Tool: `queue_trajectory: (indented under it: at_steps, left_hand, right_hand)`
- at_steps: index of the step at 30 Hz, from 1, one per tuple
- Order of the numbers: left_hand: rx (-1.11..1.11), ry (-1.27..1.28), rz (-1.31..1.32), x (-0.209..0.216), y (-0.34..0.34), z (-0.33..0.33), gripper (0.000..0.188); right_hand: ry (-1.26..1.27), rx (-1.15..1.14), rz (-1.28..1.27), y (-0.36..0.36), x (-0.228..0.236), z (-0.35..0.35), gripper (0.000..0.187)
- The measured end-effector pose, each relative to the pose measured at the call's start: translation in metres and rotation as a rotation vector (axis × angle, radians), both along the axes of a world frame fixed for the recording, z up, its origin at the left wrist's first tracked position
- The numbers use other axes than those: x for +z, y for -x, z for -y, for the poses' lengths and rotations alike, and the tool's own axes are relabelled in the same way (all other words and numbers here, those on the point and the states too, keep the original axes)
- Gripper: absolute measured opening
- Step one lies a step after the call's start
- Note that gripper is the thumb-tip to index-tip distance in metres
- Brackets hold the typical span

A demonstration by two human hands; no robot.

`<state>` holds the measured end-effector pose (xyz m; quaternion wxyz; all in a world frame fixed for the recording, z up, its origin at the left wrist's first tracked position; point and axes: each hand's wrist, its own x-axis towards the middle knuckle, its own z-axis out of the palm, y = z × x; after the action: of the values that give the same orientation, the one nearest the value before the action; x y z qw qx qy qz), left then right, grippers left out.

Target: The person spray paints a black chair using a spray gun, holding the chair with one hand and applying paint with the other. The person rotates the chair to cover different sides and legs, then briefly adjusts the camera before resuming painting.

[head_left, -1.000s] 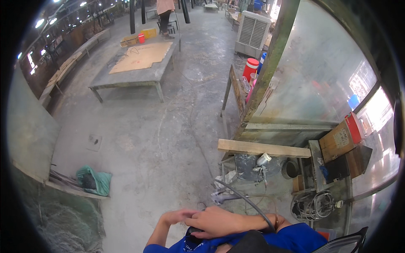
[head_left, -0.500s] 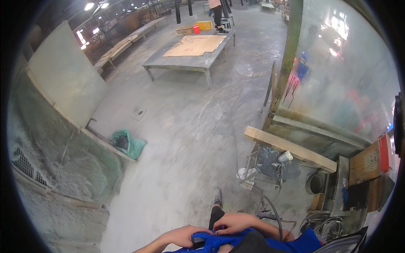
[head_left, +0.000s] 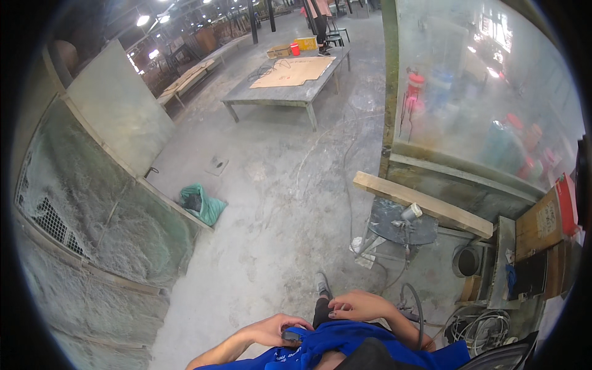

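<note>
At the lower edge my left hand (head_left: 279, 329) is closed at the front of a blue garment (head_left: 345, 336) I wear, its fingers curled round the cloth. A small dark piece (head_left: 291, 336) shows under those fingers; its kind is not clear. To the right, my right hand (head_left: 357, 305) is raised just off the garment. Its fingers are loosely bent and a little apart, and nothing shows in them. My shoe (head_left: 323, 284) stands on the floor just beyond.
Right of me a round stool (head_left: 402, 223) carries a spray gun with a cup (head_left: 411, 212), beside a wooden beam (head_left: 425, 205). Coiled hose (head_left: 483, 328) lies nearer. A green sack (head_left: 203, 206) sits left. Farther off, a low table (head_left: 271, 95) bears cardboard; a person (head_left: 320, 28) stands behind.
My right hand has let go of the blue cloth and lifted away to the right. My left hand stays at the garment. The view has shifted slightly.
</note>
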<state>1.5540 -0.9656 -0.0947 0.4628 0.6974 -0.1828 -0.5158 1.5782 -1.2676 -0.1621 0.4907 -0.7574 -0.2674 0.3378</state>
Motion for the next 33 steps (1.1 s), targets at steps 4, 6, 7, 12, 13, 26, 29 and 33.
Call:
queue_trajectory:
  at_steps: [4, 6, 7, 12, 13, 26, 29, 33]
  left_hand:
    - [0.004, 0.071, 0.003, -0.008, 0.010, 0.004, 0.044]
    - [0.026, 0.041, -0.046, -0.013, 0.015, 0.006, 0.044]
    - [0.046, 0.077, -0.075, -0.015, 0.016, 0.006, 0.044]
    - [0.078, 0.109, -0.086, -0.017, 0.025, 0.007, 0.046]
    - [0.078, 0.116, -0.068, -0.015, 0.026, 0.007, 0.047]
    - [0.242, -0.004, -0.233, -0.012, 0.047, -0.005, 0.057]
    - [0.299, 0.072, -0.241, -0.022, 0.051, -0.006, 0.057]
    - [0.311, 0.049, -0.228, -0.025, 0.054, -0.006, 0.057]
  right_hand:
    - [-0.080, -0.101, -0.162, 0.016, -0.042, 0.010, 0.048]
    - [-0.181, -0.173, -0.353, 0.015, -0.080, 0.015, 0.049]
    - [-0.067, -0.228, -0.315, 0.015, -0.101, 0.020, 0.049]
    - [0.332, -0.411, -0.239, 0.012, -0.181, 0.054, 0.048]
    - [0.241, -0.426, -0.242, 0.011, -0.188, 0.058, 0.047]
    - [0.149, -0.440, -0.113, 0.008, -0.165, 0.042, 0.048]
    - [0.184, -0.424, -0.082, 0.008, -0.160, 0.042, 0.047]
    - [0.208, -0.441, -0.074, 0.006, -0.154, 0.045, 0.047]
